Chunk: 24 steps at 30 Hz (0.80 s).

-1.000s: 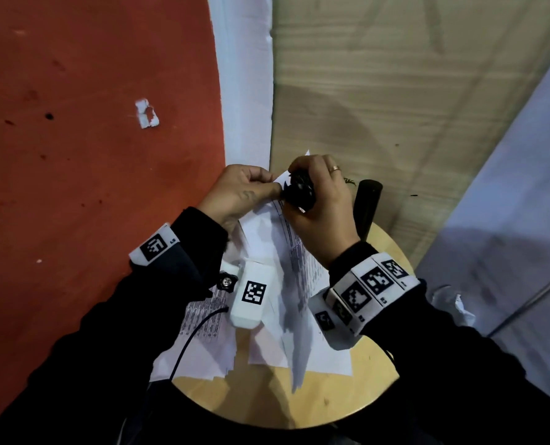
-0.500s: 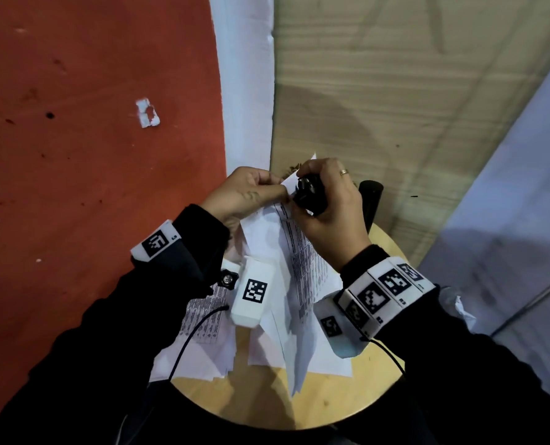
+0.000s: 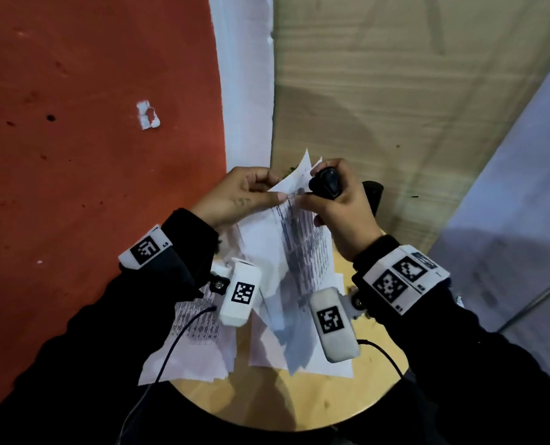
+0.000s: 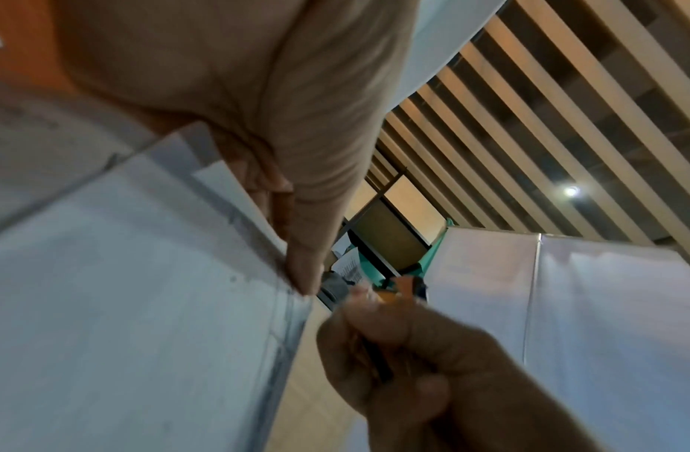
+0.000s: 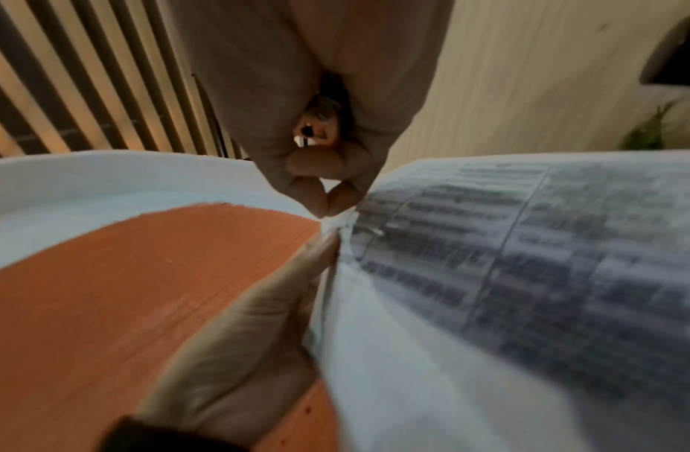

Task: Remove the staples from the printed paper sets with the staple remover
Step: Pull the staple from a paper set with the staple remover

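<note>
The left hand point(image 3: 235, 197) pinches the top corner of a paper set point(image 3: 294, 248), held raised above the stool point(image 3: 267, 399). The right hand point(image 3: 337, 207) is curled round the remover point(image 3: 326, 184), its thumb and forefinger pinched together at that same corner. No staple is discernible at the corner, so this set appears at or near release, while further sheets point(image 3: 196, 345) on the stool probably remain to be processed.
</note>
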### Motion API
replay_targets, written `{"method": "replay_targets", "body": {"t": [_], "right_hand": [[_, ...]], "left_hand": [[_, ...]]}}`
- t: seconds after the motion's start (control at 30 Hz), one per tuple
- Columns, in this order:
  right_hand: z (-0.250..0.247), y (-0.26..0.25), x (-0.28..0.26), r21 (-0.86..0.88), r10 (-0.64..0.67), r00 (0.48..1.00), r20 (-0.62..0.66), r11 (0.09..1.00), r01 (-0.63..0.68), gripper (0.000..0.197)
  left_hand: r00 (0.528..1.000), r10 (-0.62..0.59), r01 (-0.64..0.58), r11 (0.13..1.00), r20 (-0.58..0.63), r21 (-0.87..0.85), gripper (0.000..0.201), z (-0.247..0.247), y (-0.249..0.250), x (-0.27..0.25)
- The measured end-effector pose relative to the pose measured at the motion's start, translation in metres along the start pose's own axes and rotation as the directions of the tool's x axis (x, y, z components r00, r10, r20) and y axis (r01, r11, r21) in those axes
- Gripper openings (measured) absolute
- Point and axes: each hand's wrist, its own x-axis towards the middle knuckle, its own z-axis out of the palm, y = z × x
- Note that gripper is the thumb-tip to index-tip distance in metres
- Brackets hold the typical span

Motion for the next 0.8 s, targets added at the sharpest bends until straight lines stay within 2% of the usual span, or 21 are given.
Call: {"method": "replay_targets", "body": {"t": [0.1, 0.17, 0.23, 0.3, 0.37, 0.43, 0.47, 0.53, 0.63, 0.7, 0.73, 0.8], "right_hand": [[-0.014, 0.014, 0.008, -0.257, -0.008, 0.995, -0.097, 0.966, -0.018, 0.037], [-0.021, 0.027, 0.011, -0.363, 0.014, 0.99, -0.142, 0.93, -0.065, 0.025], [-0.027, 0.038, 0.012, -0.502, 0.0, 0.987, -0.159, 0.861, -0.081, 0.02], [-0.03, 0.048, 0.013, -0.558, -0.017, 0.98, -0.199, 0.824, -0.099, 0.023], [-0.032, 0.055, 0.014, -0.385, 0.043, 0.972, -0.231, 0.913, -0.132, 0.025], [-0.032, 0.061, 0.015, -0.058, 0.165, 0.961, -0.22, 0.982, -0.182, 0.031], [-0.032, 0.062, 0.016, 0.057, 0.215, 0.957, -0.194, 0.977, -0.207, 0.03], [-0.032, 0.063, 0.017, 0.134, 0.267, 0.957, -0.112, 0.958, -0.251, 0.029], [-0.027, 0.059, 0.017, 0.239, 0.277, 0.956, 0.092, 0.926, -0.292, 0.029], [-0.021, 0.058, 0.017, 0.268, 0.297, 0.933, 0.205, 0.899, -0.346, 0.042], [-0.016, 0.058, 0.018, 0.262, 0.31, 0.926, 0.217, 0.895, -0.361, 0.046], [-0.006, 0.06, 0.022, 0.265, 0.32, 0.934, 0.158, 0.897, -0.352, 0.041]], "left_hand": [[0.998, 0.043, -0.038, 0.992, -0.042, 0.12, 0.014, -0.013, -0.003, 0.002], [0.997, 0.057, -0.046, 0.981, -0.053, 0.186, 0.022, -0.019, -0.005, 0.003], [0.996, 0.082, -0.073, 0.962, -0.025, 0.263, 0.028, -0.021, -0.003, 0.003], [0.993, 0.112, -0.117, 0.939, 0.035, 0.325, 0.031, -0.023, 0.002, 0.0], [0.986, 0.136, -0.162, 0.926, 0.099, 0.342, 0.04, -0.03, 0.009, -0.004], [0.976, 0.136, -0.188, 0.923, 0.172, 0.336, 0.043, -0.039, 0.016, -0.007], [0.971, 0.126, -0.188, 0.928, 0.204, 0.323, 0.038, -0.043, 0.02, -0.009], [0.964, 0.092, -0.167, 0.939, 0.25, 0.301, 0.027, -0.055, 0.027, -0.011], [0.965, 0.06, -0.132, 0.953, 0.257, 0.273, 0.025, -0.075, 0.032, -0.014], [0.983, 0.072, -0.116, 0.957, 0.17, 0.265, 0.027, -0.084, 0.031, -0.014], [0.992, 0.086, -0.107, 0.959, 0.09, 0.262, 0.028, -0.089, 0.027, -0.013], [0.988, 0.118, -0.091, 0.966, -0.097, 0.243, 0.031, -0.103, 0.012, -0.01]]}}
